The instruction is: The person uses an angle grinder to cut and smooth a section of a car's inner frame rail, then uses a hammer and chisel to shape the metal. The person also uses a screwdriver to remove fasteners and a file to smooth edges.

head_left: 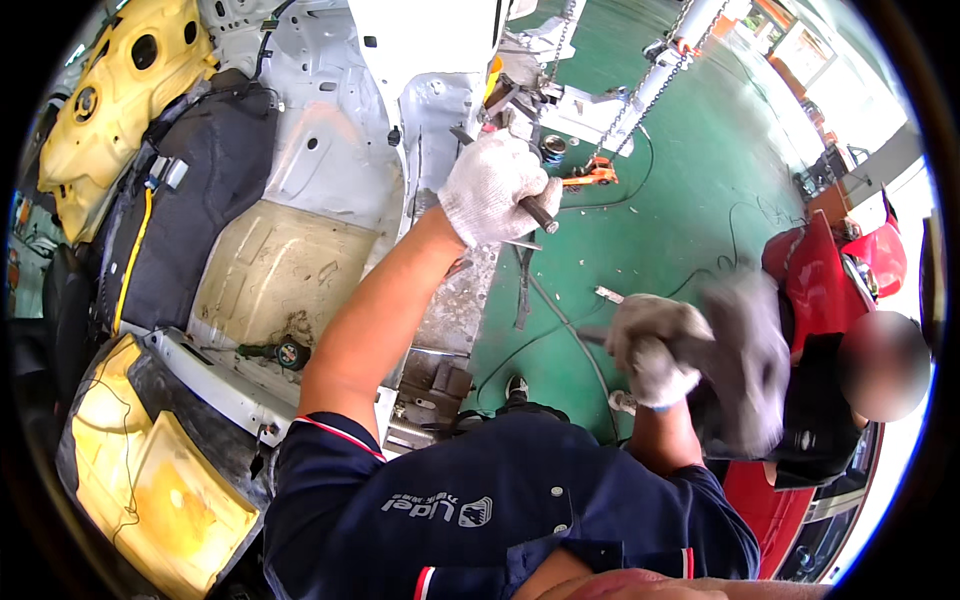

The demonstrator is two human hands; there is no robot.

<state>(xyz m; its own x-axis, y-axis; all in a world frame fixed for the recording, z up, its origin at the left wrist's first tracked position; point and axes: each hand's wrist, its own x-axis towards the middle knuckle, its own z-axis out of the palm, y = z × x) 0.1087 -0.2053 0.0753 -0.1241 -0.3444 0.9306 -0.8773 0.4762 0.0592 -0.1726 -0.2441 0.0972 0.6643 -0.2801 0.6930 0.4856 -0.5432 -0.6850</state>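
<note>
Right hand [650, 350], white knit glove, fist closed on the handle of a hammer [745, 365]; its head is motion-blurred just right of the fist. Further out, left hand [492, 188], same kind of glove, clamped round a chisel-like steel bar [530, 207], tip hidden against the white car body pillar [435, 110]. Bare floor pan [280, 270] sits left of that hand, green shop floor [680, 200] to its right.

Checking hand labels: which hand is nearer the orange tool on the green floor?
Left. The left hand, gloved and holding a metal rod, sits just beside the orange tool; the right hand is well below it.
</note>
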